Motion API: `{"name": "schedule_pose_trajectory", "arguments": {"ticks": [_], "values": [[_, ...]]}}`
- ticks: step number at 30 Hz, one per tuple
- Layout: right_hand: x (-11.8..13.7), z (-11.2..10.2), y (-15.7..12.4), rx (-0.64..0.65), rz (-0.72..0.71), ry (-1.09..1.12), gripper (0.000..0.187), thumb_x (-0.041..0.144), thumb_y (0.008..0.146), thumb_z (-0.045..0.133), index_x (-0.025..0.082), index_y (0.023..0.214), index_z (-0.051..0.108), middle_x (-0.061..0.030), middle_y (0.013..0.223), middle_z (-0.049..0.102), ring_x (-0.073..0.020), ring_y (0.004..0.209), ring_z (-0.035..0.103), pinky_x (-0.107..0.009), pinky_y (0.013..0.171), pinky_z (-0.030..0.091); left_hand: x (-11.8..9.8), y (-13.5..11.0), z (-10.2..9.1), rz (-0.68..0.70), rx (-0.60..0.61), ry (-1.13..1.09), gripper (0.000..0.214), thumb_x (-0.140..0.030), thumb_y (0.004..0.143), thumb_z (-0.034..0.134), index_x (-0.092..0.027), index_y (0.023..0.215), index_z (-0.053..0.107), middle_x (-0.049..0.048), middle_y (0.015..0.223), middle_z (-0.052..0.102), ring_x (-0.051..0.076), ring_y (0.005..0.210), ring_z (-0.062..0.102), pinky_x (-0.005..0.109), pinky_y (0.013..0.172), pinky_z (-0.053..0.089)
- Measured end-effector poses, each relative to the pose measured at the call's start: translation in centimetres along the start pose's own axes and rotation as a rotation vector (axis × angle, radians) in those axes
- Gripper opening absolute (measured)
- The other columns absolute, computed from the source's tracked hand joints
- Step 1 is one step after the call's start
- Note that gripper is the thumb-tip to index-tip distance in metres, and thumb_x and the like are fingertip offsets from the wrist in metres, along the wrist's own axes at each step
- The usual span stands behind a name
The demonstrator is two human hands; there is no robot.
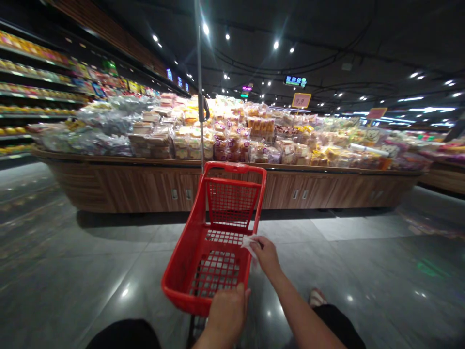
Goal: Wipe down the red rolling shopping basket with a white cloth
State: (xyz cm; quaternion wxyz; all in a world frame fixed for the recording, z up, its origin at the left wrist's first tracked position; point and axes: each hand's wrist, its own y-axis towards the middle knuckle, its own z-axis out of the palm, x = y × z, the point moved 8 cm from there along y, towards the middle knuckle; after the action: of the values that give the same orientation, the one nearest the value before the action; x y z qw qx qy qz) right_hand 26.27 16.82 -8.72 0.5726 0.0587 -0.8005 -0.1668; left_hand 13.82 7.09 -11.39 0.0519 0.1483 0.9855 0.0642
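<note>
I have my left hand (pixel 228 310) at the cart (pixel 184 257)'s near corner, my right hand (pixel 267 254) pinching a tissue (pixel 248 242) by its side rim; packs (pixel 232 143) crowd the stand (pixel 112 186) beyond.

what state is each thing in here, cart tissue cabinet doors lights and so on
Red cart, upright
White tissue, crumpled, pinched at the cart's right rim
Right grip, closed on the tissue
Left grip, at the cart's near right corner, fingers mostly hidden
Packaged goods, wrapped, piled up
Cabinet doors, shut
Ceiling lights, lit
</note>
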Motion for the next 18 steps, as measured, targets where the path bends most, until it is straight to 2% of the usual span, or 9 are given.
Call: {"name": "schedule_pose_trajectory", "arguments": {"ticks": [3, 8, 11, 15, 18], "values": [[0.7, 0.4, -1.0, 0.046, -0.003, -0.010, 0.014, 0.022, 0.073, 0.055, 0.017, 0.078, 0.068, -0.0030, 0.076, 0.068, -0.0187, 0.072, 0.061, -0.028, 0.068, 0.046, -0.1, 0.0, -0.2, -0.002, -0.025, -0.006, 0.039, -0.026, 0.092, 0.023, -0.017, 0.083, 0.060, 0.0091, 0.067, 0.069, 0.023, 0.065, 0.066, 0.032, 0.060, 0.046], [1.7, 1.5, -3.8, 0.196, -0.039, -0.041, 0.014, 0.015, 0.069, 0.056, 0.018, 0.073, 0.069, -0.0017, 0.075, 0.069, -0.0172, 0.070, 0.061, -0.025, 0.065, 0.045, 0.4, -0.5, 0.1, 0.003, -0.045, -0.013, 0.035, -0.026, 0.092, 0.026, -0.018, 0.081, 0.059, 0.0078, 0.067, 0.069, 0.021, 0.064, 0.066, 0.029, 0.060, 0.045], [1.5, 1.5, -2.1, 0.213, -0.022, -0.024, 0.016, 0.016, 0.069, 0.056, 0.017, 0.076, 0.070, -0.0018, 0.074, 0.070, -0.0177, 0.070, 0.062, -0.025, 0.064, 0.045, 0.8, -0.8, 0.2, 0.006, -0.057, -0.004, 0.034, -0.025, 0.091, 0.028, -0.019, 0.079, 0.059, 0.0067, 0.066, 0.068, 0.020, 0.063, 0.065, 0.029, 0.060, 0.045], [1.2, 0.7, 1.5, 0.143, -0.013, -0.046, 0.018, 0.019, 0.070, 0.056, 0.016, 0.079, 0.071, -0.0025, 0.074, 0.070, -0.0181, 0.068, 0.062, -0.027, 0.065, 0.045, 1.0, -0.9, 0.1, 0.032, -0.055, -0.004, 0.036, -0.027, 0.092, 0.027, -0.019, 0.079, 0.060, 0.0068, 0.066, 0.069, 0.021, 0.062, 0.065, 0.030, 0.058, 0.045], [1.6, 0.6, 1.4, 0.123, -0.018, -0.051, 0.017, 0.020, 0.071, 0.055, 0.017, 0.078, 0.071, -0.0022, 0.073, 0.070, -0.0176, 0.068, 0.061, -0.027, 0.065, 0.045, 1.4, -1.2, 0.2, 0.049, -0.064, -0.022, 0.037, -0.027, 0.091, 0.025, -0.020, 0.078, 0.060, 0.0070, 0.066, 0.069, 0.021, 0.062, 0.065, 0.031, 0.058, 0.046]]}}
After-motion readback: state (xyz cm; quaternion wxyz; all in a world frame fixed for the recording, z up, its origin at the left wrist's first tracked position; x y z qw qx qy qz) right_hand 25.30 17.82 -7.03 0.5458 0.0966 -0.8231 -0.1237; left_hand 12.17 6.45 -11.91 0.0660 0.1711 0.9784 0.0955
